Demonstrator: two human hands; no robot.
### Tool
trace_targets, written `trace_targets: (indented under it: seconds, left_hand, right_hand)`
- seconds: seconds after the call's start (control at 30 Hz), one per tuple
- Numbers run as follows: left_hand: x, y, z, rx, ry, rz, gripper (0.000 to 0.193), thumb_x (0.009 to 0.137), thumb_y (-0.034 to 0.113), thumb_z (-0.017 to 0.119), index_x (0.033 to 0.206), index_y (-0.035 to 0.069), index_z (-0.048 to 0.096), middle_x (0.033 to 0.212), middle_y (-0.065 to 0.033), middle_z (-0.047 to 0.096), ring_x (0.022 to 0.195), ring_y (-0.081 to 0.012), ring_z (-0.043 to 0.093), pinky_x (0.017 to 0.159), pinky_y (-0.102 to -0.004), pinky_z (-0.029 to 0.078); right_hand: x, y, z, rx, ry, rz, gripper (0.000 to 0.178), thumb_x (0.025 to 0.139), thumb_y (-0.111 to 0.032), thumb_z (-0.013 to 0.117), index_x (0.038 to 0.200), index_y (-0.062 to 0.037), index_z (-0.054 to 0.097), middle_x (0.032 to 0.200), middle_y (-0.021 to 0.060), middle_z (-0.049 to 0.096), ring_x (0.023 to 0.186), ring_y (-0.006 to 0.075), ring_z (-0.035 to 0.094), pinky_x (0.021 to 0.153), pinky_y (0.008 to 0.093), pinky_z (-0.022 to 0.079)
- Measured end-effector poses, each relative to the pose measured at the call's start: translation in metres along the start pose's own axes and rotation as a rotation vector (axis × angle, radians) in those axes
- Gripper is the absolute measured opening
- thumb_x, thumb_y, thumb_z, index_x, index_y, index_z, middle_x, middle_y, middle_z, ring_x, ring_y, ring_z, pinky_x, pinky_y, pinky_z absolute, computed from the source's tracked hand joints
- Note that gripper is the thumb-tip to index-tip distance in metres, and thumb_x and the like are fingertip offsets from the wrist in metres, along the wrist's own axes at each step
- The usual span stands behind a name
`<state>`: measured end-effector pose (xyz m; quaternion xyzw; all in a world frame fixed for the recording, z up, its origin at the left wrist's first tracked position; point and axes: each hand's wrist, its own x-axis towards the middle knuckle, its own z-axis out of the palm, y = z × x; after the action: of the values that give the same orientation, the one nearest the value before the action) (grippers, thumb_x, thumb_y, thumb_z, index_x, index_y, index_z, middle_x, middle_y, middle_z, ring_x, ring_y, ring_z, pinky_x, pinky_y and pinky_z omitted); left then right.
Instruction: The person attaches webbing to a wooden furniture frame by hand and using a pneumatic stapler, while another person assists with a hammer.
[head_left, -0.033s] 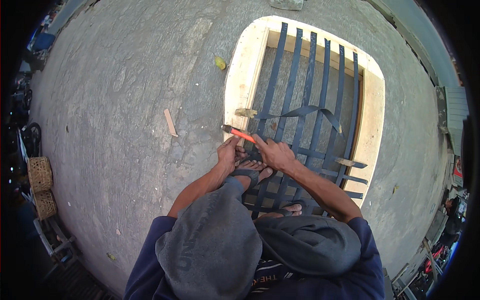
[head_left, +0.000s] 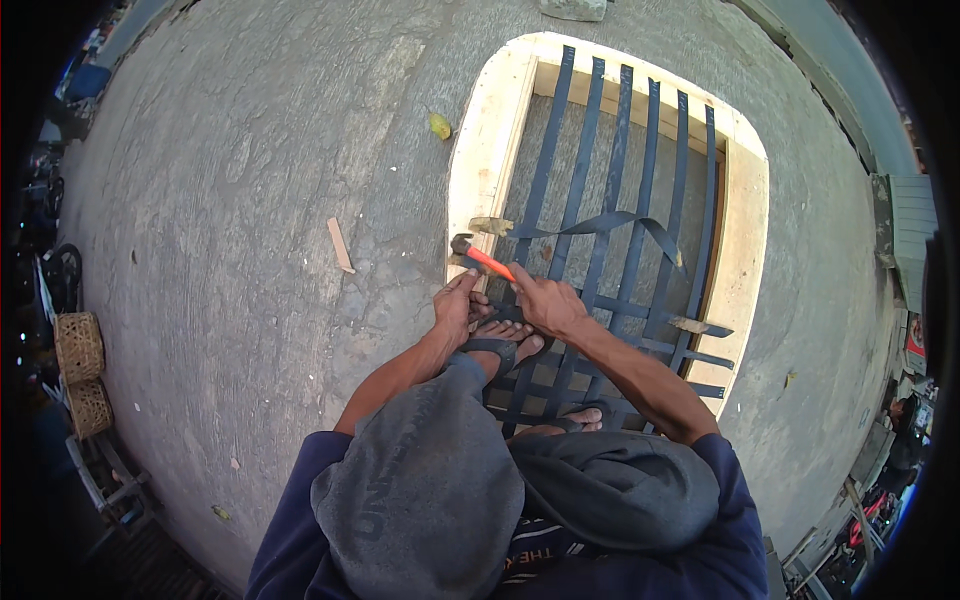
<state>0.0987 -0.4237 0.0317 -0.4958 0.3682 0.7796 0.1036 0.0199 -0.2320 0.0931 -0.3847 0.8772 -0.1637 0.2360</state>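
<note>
My right hand (head_left: 552,305) is closed round the orange handle of a hammer (head_left: 490,262). The hammer's dark head is over the left rail of a pale wooden frame (head_left: 484,160), just above my left fingers. My left hand (head_left: 456,306) is pinched at that rail, its fingertips by a dark strap end; what they hold is too small to make out. Dark webbing straps (head_left: 588,150) run lengthwise across the frame, with others crossing them near my feet. One loose strap (head_left: 606,222) lies twisted across the middle, next to a worn piece of wood (head_left: 491,227) on the left rail.
My sandalled feet (head_left: 492,345) stand among the straps inside the frame. On the concrete floor (head_left: 250,270) to the left are a thin wood offcut (head_left: 341,246) and a yellowish leaf (head_left: 440,126). Woven baskets (head_left: 82,375) stand at the far left. A stone block (head_left: 573,9) lies beyond the frame.
The hammer's head has lifted and tilted slightly, showing more of its dark head above the rail. My left hand stays in nearly the same place.
</note>
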Motion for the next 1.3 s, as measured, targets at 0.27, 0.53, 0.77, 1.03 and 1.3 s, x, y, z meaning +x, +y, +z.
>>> trace_targets:
  seconds: [0.27, 0.53, 0.77, 1.03, 1.3]
  left_hand:
    - [-0.002, 0.006, 0.0, 0.024, -0.019, 0.003, 0.031, 0.098, 0.033, 0.067, 0.115, 0.008, 0.066, 0.065, -0.0067, 0.064, 0.047, -0.0164, 0.06, 0.052, -0.0331, 0.058]
    - [-0.004, 0.006, -0.001, 0.061, -0.025, -0.004, 0.03, 0.098, 0.034, 0.067, 0.114, 0.009, 0.066, 0.064, -0.0053, 0.063, 0.047, -0.0164, 0.06, 0.057, -0.0351, 0.06]
    - [-0.007, 0.006, -0.001, 0.095, -0.037, -0.006, 0.029, 0.099, 0.035, 0.065, 0.112, 0.01, 0.064, 0.065, -0.0043, 0.062, 0.048, -0.0169, 0.061, 0.062, -0.0373, 0.061]
    - [-0.001, 0.01, 0.0, 0.079, -0.029, 0.005, 0.027, 0.099, 0.033, 0.065, 0.112, 0.01, 0.064, 0.066, -0.0053, 0.064, 0.048, -0.0177, 0.062, 0.059, -0.0372, 0.06]
    - [-0.023, 0.003, -0.007, 0.132, -0.042, -0.027, 0.024, 0.099, 0.029, 0.065, 0.111, 0.009, 0.064, 0.073, -0.0057, 0.067, 0.054, -0.0149, 0.063, 0.054, -0.0286, 0.054]
  right_hand:
    - [0.001, -0.016, 0.006, 0.336, 0.161, 0.179, 0.038, 0.102, -0.029, 0.053, 0.137, -0.0141, 0.052, 0.08, 0.0269, 0.067, 0.076, 0.051, 0.065, 0.066, 0.0569, 0.05]
    - [0.001, -0.014, 0.001, 0.4, 0.19, 0.195, 0.035, 0.102, -0.03, 0.05, 0.134, -0.0138, 0.05, 0.078, 0.027, 0.067, 0.076, 0.0525, 0.065, 0.068, 0.061, 0.05]
    - [-0.004, -0.009, 0.01, 0.19, 0.132, 0.151, 0.039, 0.101, -0.029, 0.053, 0.137, -0.0171, 0.047, 0.084, 0.0254, 0.068, 0.07, 0.0514, 0.064, 0.064, 0.06, 0.051]
    - [0.004, -0.003, 0.007, 0.171, 0.144, 0.13, 0.038, 0.101, -0.028, 0.053, 0.137, -0.0159, 0.049, 0.083, 0.0237, 0.067, 0.071, 0.0492, 0.065, 0.061, 0.0591, 0.051]
    - [-0.005, 0.012, 0.022, 0.227, 0.268, 0.053, 0.043, 0.099, -0.027, 0.057, 0.141, -0.021, 0.047, 0.08, 0.0208, 0.065, 0.067, 0.0463, 0.065, 0.057, 0.0542, 0.052]
